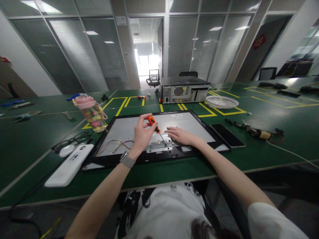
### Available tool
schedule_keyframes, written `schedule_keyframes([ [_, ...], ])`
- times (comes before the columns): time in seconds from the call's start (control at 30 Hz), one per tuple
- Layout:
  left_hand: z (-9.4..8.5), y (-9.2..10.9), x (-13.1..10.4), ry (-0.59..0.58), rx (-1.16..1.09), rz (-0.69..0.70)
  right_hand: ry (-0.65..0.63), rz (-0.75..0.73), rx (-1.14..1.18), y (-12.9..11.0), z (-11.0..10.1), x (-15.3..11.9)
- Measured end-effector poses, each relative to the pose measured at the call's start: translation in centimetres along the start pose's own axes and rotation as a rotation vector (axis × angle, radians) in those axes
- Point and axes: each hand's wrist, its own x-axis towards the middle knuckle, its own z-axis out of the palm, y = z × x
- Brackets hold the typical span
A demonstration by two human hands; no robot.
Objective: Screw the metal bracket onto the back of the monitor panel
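Note:
My left hand (144, 132) grips an orange and black screwdriver (152, 122) near its handle top. The screwdriver's thin shaft slants down to the right, its tip at a metal bracket (159, 146) on the near part of a flat panel with a black frame (199, 117). Fingers spread, my right hand (181, 136) lies flat on the panel just right of the bracket and holds nothing. Thin coloured wires (119, 142) lie on the panel's left side.
A pink-lidded bottle (93, 114), glasses (72, 141), a white device (69, 166) and a white mouse (66, 150) are left. A computer case (185, 89) and white basket (222, 102) stand behind. On the right lie a black phone (227, 135) and a wired part (259, 132).

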Motion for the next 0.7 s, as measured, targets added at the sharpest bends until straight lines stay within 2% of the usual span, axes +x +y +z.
schedule_keyframes([
  [0.47,0.3,0.2,-0.4,-0.028,0.107,0.128,0.021,-0.019,-0.011,0.1,0.2,0.1],
  [0.7,0.5,0.9,-1.3,-0.158,0.129,0.308,0.03,-0.023,-0.015,0.3,0.4,0.1],
])
